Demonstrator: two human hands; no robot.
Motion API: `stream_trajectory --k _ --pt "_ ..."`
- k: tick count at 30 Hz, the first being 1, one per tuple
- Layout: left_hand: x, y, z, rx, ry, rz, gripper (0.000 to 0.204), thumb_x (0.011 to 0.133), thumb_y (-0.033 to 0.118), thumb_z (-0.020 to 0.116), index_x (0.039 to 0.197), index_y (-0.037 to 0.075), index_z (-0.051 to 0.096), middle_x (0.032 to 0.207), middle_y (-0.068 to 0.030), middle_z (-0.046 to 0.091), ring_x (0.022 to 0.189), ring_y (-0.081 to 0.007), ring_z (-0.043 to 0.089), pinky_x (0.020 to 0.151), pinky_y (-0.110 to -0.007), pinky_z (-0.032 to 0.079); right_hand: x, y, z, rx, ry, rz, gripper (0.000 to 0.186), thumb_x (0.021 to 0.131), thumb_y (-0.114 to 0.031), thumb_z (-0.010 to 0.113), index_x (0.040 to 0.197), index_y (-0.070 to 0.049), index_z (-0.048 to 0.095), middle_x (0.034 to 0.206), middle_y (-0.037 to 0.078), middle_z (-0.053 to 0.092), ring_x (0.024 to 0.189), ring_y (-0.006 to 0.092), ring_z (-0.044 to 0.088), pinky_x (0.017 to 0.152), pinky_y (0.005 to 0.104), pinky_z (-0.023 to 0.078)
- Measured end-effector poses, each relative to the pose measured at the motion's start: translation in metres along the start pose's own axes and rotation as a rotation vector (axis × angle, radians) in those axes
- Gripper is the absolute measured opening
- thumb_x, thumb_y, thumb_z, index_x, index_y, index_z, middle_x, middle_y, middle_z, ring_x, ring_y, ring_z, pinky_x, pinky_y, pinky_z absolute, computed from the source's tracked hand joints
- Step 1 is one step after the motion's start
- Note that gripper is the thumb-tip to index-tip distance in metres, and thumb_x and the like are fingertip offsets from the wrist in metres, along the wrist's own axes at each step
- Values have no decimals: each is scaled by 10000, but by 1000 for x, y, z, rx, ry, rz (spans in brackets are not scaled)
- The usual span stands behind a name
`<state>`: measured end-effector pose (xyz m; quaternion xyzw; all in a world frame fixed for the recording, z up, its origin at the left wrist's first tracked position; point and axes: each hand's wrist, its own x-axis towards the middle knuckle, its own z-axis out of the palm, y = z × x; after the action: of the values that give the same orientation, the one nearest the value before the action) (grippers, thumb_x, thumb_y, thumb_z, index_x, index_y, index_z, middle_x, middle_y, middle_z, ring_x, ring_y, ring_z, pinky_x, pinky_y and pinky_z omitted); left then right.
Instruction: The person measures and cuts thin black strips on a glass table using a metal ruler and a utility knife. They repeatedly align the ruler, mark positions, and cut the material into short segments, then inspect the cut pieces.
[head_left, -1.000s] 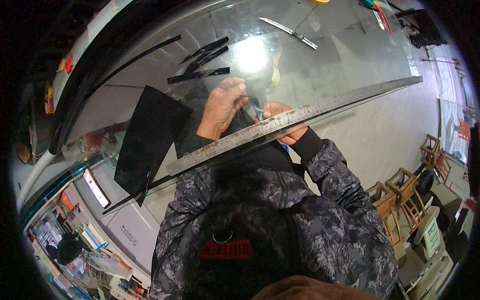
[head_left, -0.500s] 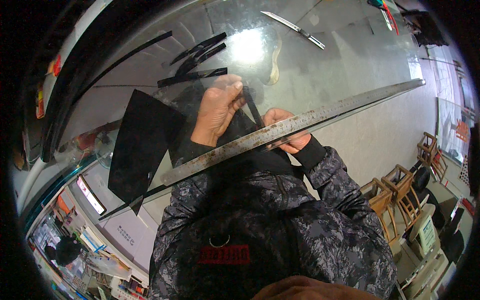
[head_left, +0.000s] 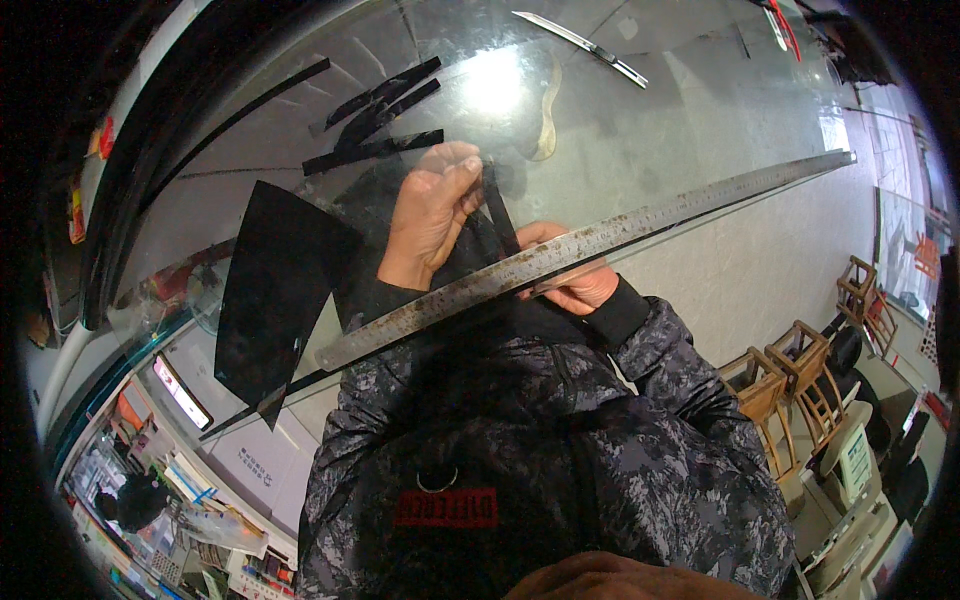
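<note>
My left hand is closed in a pinch on the upper end of a thin black strip. The strip slants down to my right hand, whose fingers are bent closed around its lower end. A long, rust-spotted metal ruler crosses in front of the right hand and hides part of it. Dark sheet material lies under and beside my left wrist. To its left is a larger black cut piece with a pointed lower corner.
Several black offcut strips lie beyond my left hand on the glass tabletop. A utility knife with its blade out rests at the far side. A phone is at the left, wooden chairs at the right.
Both hands stay closed, and the right one has shifted slightly left. The strip between them stands a little more upright. The whole view has shifted slightly.
</note>
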<state>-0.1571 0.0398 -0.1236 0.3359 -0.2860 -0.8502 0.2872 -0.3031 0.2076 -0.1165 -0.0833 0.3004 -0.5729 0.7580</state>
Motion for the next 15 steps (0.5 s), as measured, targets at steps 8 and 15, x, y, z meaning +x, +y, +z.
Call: stream_trajectory --k 8,15 --pt "-1 1 3 129 99 -1 213 952 141 702 1118 36 622 931 -28 634 826 -107 621 760 -249 543 -2 6 8 99 40 75 537 846 43 728 1340 40 517 1231 161 655 1122 248 661 904 337 585" --pt "-4 3 5 110 143 -4 223 948 143 709 1126 41 623 938 -20 628 829 -102 619 770 -250 548 -1 12 6 -36 168 12 376 919 -135 720 1225 38 587 1082 129 692 942 206 695 810 307 583"
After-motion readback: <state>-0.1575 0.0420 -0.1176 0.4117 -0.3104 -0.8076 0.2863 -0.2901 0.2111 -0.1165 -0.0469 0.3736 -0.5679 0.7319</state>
